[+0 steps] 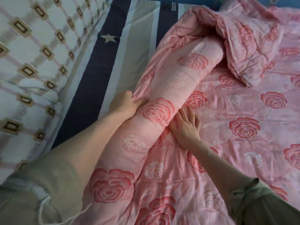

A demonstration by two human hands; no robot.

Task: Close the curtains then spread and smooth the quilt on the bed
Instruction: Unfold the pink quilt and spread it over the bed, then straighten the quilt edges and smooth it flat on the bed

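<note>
Pink rose-print quilt (235, 111) over most of the bed, flat from 2 to 5 o'clock, with a thick rolled fold running from 6 o'clock up toward 12, and a crumpled corner flopped over at 1 o'clock. Left hand (125, 104) just left of centre, at 9 o'clock of the roll, closed on the fabric: thumb pressed on top of the fold, fingers tucked under its edge and hidden there. Roll lying directly right of that hand and along the bare left forearm, touching both. Right hand (186, 125) at centre, at 3 o'clock of the roll, flat and open with fingers spread, palm down on the spread part of the quilt, fingertips (190, 111) pointing to 12 and touching the foot of the fold. Grips nothing. Roll thus between the two hands. Striped sheet (105, 51) with navy band and a pale star showing from 10 to 12 o'clock, beside the roll. White checked cover (35, 62) with small brown squares at 9 to 11 o'clock. Grey-green sleeves at 7 and 5 o'clock.
</note>
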